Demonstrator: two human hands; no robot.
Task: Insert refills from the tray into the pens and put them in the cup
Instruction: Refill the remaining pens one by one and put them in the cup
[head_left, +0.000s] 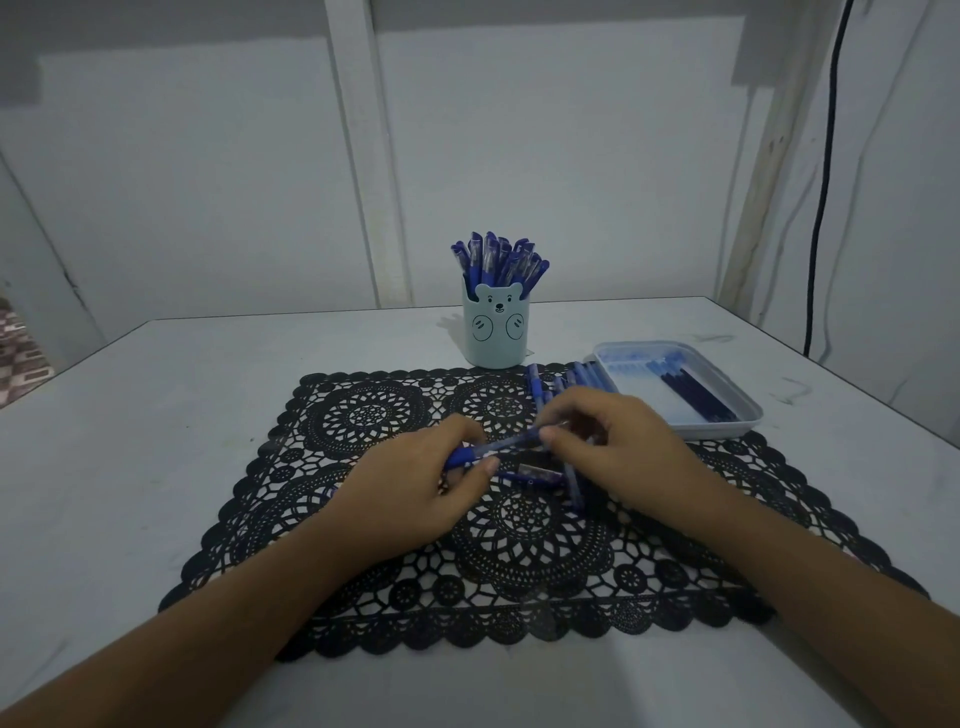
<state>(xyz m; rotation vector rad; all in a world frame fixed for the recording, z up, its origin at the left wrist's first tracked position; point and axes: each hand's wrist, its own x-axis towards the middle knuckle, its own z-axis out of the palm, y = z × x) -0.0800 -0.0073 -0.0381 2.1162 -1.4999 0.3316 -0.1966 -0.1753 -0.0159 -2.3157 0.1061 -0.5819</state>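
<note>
A blue pen (501, 447) lies level above the black lace mat, held between both hands. My left hand (415, 488) pinches its blue grip end. My right hand (613, 447) pinches the clear barrel end with thumb and fingers. Under and behind my right hand lie several loose blue pens (563, 376) on the mat. A pale blue tray (727, 395) at the right holds dark refills (696, 389). The light blue bear cup (496, 330) stands behind the mat, full of several blue pens (498, 262).
The black lace placemat (395, 410) covers the middle of a white table (182, 395). A white wall stands close behind the table, with a black cable (823, 182) hanging at the right. The table's left edge drops off near a patterned floor.
</note>
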